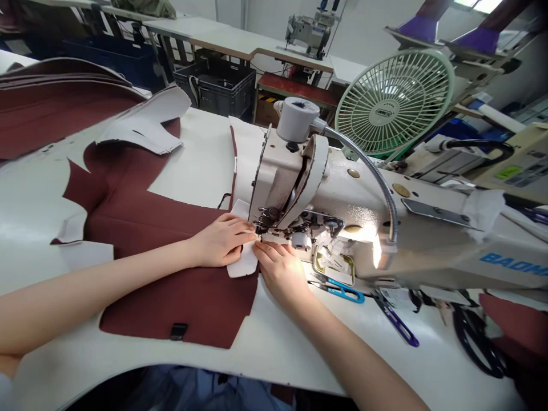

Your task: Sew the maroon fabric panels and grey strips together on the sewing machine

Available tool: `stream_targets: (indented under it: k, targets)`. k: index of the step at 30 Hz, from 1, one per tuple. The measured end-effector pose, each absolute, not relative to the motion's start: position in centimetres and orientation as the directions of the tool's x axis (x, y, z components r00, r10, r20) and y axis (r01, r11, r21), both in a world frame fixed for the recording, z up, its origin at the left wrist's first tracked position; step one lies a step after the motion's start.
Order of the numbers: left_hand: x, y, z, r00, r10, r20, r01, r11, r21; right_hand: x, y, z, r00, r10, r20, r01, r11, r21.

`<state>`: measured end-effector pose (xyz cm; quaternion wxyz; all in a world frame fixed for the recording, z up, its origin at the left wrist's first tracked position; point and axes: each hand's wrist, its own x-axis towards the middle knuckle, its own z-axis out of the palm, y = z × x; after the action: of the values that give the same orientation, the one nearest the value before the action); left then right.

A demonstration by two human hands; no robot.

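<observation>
A maroon fabric panel [171, 308] with pale backing lies across the sewing machine table, a small black clip or tab [178, 331] at its lower edge. On top of it sits a white piece [244, 264], its upper end close to the needle area. My left hand [220, 240] rests on the white piece and panel, fingers stretched toward the presser foot, thumb apart. Beside it, my right hand [282, 271] lies flat at the panel's right edge, fingertips just under the sewing machine head [282, 177]. The needle and the fingertips nearest it are partly hidden.
Blue thread snips [342, 290], a small tray [334, 265], purple snips [396, 319] and black-handled scissors [477, 342] lie right of my hand. A green fan [394, 103] stands behind the machine. Stacked maroon pieces [55, 108] lie at left; a grey crate [218, 85] stands beyond.
</observation>
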<state>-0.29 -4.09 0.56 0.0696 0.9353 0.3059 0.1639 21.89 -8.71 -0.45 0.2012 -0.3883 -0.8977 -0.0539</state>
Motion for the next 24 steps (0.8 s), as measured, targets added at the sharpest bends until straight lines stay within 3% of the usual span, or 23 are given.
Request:
stream_targets:
  k: [8, 18, 21, 24]
  targets:
    - [-0.5, -4.9, 0.5, 0.770, 0.568, 0.289, 0.522, -0.822, 0.225, 21.6, -9.5, -0.3, -0.655, 0.620, 0.433, 0.680, 0.733, -0.020]
    - [1.9, -10.2, 2.9, 0.683, 0.726, 0.081, 0.710, -0.686, 0.157, 21.9, -9.1, -0.2, -0.627, 0.697, 0.349, 0.717, 0.691, -0.091]
    - [2.6, -10.6, 1.9, 0.558, 0.816, 0.153, 0.772, -0.578, 0.264, 21.9, -9.4, 0.2, -0.579, 0.765, 0.283, 0.775, 0.624, -0.103]
    - [2.5, -9.8, 1.1, 0.358, 0.908, 0.218, 0.759, -0.419, 0.499, 21.8, -9.9, 0.4, -0.578, 0.771, 0.268, 0.777, 0.620, -0.109]
